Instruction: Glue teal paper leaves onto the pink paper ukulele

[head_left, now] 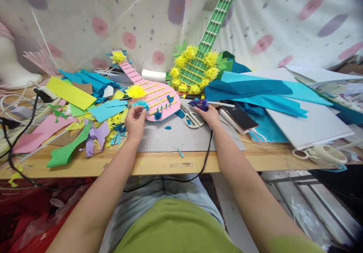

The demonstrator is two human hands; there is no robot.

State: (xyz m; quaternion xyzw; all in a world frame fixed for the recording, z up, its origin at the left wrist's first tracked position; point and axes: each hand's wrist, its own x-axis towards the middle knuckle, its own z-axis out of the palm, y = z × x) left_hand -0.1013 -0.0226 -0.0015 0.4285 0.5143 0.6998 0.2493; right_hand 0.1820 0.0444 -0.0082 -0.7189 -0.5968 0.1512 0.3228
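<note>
1. The left hand (135,122) is reaching far, left of centre, fingertips pinching together.
2. The right hand (211,116) is lying to its right, fingers curling shut in a grip.
3. Both bare forearms (113,177) are stretching forward, converging toward the far side.

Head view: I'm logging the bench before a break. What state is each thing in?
blue paper flower, pinched in left hand
glue gun, gripped in right hand, cord hanging off the table
pink guitar, lying flat
green guitar, leaning against the curtain
scissors, lying flat, untouched
phone, face up, screen dark
</note>
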